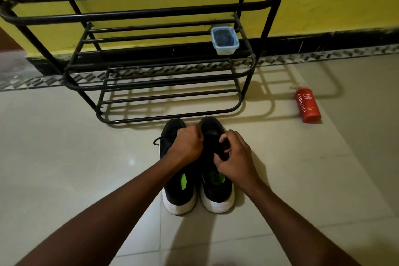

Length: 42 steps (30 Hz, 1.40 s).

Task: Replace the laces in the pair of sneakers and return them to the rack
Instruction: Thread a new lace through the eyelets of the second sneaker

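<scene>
Two black sneakers with white soles and green insoles stand side by side on the floor, toes toward the rack: the left sneaker [172, 192] and the right sneaker [216, 192]. My left hand [187, 144] is curled over the gap between them, fingers at the right sneaker's lace area. My right hand [234, 155] pinches the black lace on the right sneaker's tongue. A loose black lace end [157, 140] sticks out from the left sneaker. The black metal shoe rack [164, 84] stands just beyond the toes.
A small blue-rimmed plastic tub [225, 40] holding something dark sits on the rack's middle shelf at the right. A red body wash bottle [308, 104] stands on the tiled floor to the right. The yellow wall runs behind the rack.
</scene>
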Motion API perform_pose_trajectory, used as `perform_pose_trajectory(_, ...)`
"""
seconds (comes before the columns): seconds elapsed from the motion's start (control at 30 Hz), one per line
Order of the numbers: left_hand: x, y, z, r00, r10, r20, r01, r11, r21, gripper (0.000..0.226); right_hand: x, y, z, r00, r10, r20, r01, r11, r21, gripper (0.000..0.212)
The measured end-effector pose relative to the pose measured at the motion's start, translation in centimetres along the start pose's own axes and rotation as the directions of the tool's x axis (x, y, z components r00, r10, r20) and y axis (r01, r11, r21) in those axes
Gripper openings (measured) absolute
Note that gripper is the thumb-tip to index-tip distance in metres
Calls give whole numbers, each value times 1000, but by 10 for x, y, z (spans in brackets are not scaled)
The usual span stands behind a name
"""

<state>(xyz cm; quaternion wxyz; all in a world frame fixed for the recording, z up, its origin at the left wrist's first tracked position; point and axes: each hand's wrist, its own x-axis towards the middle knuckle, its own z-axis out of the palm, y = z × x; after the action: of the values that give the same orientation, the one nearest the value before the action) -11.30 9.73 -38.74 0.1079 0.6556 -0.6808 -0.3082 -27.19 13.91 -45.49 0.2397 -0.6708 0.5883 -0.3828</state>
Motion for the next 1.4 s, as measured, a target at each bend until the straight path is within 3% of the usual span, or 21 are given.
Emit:
perform_pose_trajectory(0.07, -3, 1, -4, 994, 19, -106, -20, 1000, -14, 10, -10, 7, 2, 995, 40, -89, -39, 999, 15, 50)
perform_pose_trajectory(0.13, -4, 1, -10, 974, 27, -226, -77, 973, -217, 20, -13, 8, 4, 987, 101, -124, -95, 994, 60, 60)
perform_pose_trajectory(0.23, -3, 5, -23, 981, -67, -185, -85, 703, -706, 23, -15, 6, 6, 987, 109, -119, -100, 991, 85, 60)
perform_pose_trajectory(0.3, -1, 3, -29, 990, -27, -140, -98, 587, -803, 20, -16, 5, 6, 986, 114, -126, -104, 991, 82, 53)
perform_pose_trajectory(0.33, 2, 0, -32, 986, 38, -165, -148, 664, -733, 19, -16, 5, 7, 984, 121, -130, -111, 990, 81, 51)
perform_pose_trajectory(0.4, 8, -10, -37, 943, 289, -165, -322, 919, -227, 12, -16, 5, 8, 981, 124, -147, -115, 991, 70, 51)
perform_pose_trajectory(0.47, 10, -18, -41, 926, 370, 76, -373, 862, 343, 12, -17, 6, 8, 981, 113, -159, -105, 993, 56, 51)
perform_pose_trajectory(0.5, 13, -22, -43, 931, 321, 176, -365, 783, 504, 22, -17, 7, 8, 981, 110, -161, -102, 993, 54, 50)
perform_pose_trajectory(0.57, 16, -25, -47, 920, 327, 214, -389, 713, 584, 28, -18, 8, 7, 982, 109, -156, -102, 993, 50, 49)
perform_pose_trajectory(0.6, 16, -23, -49, 906, 385, 175, -421, 777, 469, 28, -18, 7, 7, 982, 107, -157, -101, 994, 43, 49)
perform_pose_trajectory(0.67, 12, -20, -50, 901, 433, 20, -429, 896, -115, 30, -18, 6, 7, 980, 96, -172, -95, 995, 16, 49)
perform_pose_trajectory(0.73, 6, -13, -52, 940, 340, -43, -274, 672, -688, 35, -19, 4, 8, 977, 86, -193, -88, 996, -2, 46)
perform_pose_trajectory(0.77, 3, -11, -50, 955, 293, -49, -214, 564, -797, 34, -19, 3, 8, 976, 87, -199, -90, 996, -5, 44)
perform_pose_trajectory(0.8, 2, -11, -48, 963, 253, -97, -233, 589, -773, 33, -20, 2, 7, 976, 91, -199, -94, 996, -5, 42)
perform_pose_trajectory(0.83, 5, -12, -48, 945, 270, -186, -327, 733, -597, 30, -20, 1, 7, 976, 98, -194, -101, 995, -5, 40)
perform_pose_trajectory(0.87, 9, -15, -46, 909, 339, -241, -401, 870, -286, 22, -20, 0, 7, 977, 105, -188, -109, 994, -9, 39)
perform_pose_trajectory(0.9, 13, -18, -46, 888, 400, -227, -403, 914, 33, 13, -21, -1, 6, 977, 107, -187, -111, 994, -12, 38)
perform_pose_trajectory(1.0, 16, -23, -42, 921, 386, -55, -313, 817, 484, 18, -23, -4, 6, 976, 71, -208, -83, 996, -46, 35)
perform_pose_trajectory(1.1, 12, -24, -39, 947, 320, 32, -282, 780, 559, 12, -24, -7, 8, 973, 52, -223, -73, 994, -84, 30)
perform_pose_trajectory(1.3, 14, -26, -28, 943, 193, 272, -294, 867, 402, 34, -23, -8, 10, 974, 45, -220, -68, 993, -95, 26)
perform_pose_trajectory(1.4, 12, -25, -21, 931, 208, 299, -318, 864, 391, 21, -23, -7, 9, 977, 56, -207, -76, 993, -89, 28)
